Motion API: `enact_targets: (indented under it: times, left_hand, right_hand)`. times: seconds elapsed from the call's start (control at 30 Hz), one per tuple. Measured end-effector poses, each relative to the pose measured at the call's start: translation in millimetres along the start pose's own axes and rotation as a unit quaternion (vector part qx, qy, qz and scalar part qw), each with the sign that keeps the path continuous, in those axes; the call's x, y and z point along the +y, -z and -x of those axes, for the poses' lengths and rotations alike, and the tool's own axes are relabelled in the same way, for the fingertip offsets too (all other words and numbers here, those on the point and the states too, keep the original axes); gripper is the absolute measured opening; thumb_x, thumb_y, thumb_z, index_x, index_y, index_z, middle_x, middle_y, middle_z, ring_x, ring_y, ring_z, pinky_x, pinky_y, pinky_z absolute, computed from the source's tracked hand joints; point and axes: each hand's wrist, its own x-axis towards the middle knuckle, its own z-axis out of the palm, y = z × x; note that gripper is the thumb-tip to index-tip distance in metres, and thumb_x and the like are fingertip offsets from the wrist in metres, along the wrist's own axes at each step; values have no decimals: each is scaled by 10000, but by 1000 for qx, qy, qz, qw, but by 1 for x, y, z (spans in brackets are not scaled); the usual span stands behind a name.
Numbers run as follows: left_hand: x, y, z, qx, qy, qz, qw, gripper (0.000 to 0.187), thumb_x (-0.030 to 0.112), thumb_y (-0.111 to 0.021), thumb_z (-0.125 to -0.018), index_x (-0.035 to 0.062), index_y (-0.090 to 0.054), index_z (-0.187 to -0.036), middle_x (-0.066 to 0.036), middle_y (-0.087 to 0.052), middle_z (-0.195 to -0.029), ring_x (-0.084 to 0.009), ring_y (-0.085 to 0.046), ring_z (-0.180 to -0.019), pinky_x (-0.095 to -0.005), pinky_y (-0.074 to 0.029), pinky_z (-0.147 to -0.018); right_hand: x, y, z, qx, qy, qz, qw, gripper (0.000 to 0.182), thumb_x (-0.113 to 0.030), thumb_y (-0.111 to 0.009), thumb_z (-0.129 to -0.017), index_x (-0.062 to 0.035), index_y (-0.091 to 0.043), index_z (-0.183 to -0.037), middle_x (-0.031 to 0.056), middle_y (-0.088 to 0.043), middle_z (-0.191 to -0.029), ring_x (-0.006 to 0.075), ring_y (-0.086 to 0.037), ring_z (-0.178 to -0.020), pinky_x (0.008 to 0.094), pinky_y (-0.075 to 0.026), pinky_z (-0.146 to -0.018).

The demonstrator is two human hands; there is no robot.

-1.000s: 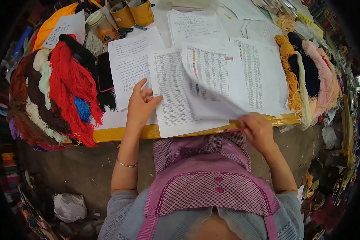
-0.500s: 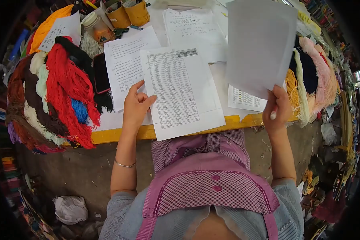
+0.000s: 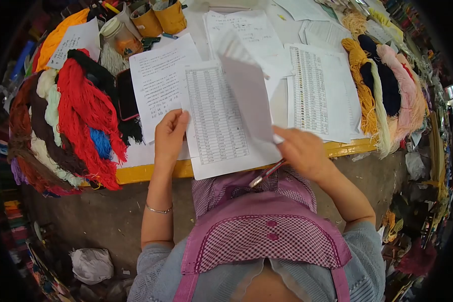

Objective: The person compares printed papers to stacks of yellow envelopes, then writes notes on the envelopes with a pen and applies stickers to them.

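My left hand [image 3: 170, 135] rests on the left edge of a printed table sheet [image 3: 214, 118] lying at the table's front edge, fingers curled against the paper. My right hand [image 3: 303, 151] holds a loose sheet [image 3: 246, 85] by its lower corner, the page standing up and blurred over the table sheet. The same hand also holds a pen [image 3: 267, 173] that points down toward my lap. Another printed sheet [image 3: 312, 90] with columns lies to the right, and a handwritten page [image 3: 156, 75] lies to the left.
Skeins of red, brown, cream and blue yarn [image 3: 80, 110] pile up at the left. Orange, navy and pink yarn [image 3: 387, 90] lies at the right. A dark phone [image 3: 127, 93], a jar [image 3: 117, 35] and yellow cups [image 3: 161, 17] stand behind. The yellow table edge [image 3: 151, 171] runs before me.
My right hand has come down from the upper right to the table's front edge, bringing a sheet over the table sheet. The right-hand stack lies flat again. My left hand curled its fingers.
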Motion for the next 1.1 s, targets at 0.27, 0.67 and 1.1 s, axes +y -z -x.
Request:
enact_targets:
  times: [0.27,0.67,1.1]
  left_hand:
    - [-8,6,-8,60,78,235,967,588,506,-410,-991,5,-514,-1281,-73,-664,-1060,-135,-647,-849,-226,-515,-682]
    - [34,11,-4,-82,105,371,919,584,358,-524,-962,-26,-405,-1385,-171,-538,-1306,-259,-583,-1126,-360,-501,-925]
    - [37,-8,4,48,-55,117,990,361,-22,-680,-836,-27,-568,-1179,-85,-640,-1114,-160,-618,-959,-292,-485,-869]
  right_hand:
    - [-29,-9,-4,-64,41,-35,996,178,-136,-631,-701,-96,-528,-840,77,-580,-1254,198,-601,-921,300,-526,-605]
    - [-37,-20,-16,-136,44,-182,973,176,-141,-665,-739,-116,-602,-902,53,-553,-1243,215,-544,-1017,306,-537,-674]
    - [24,-36,-14,96,-403,-227,881,463,-288,-659,-893,-15,-511,-1236,191,-627,-923,314,-612,-804,376,-475,-687]
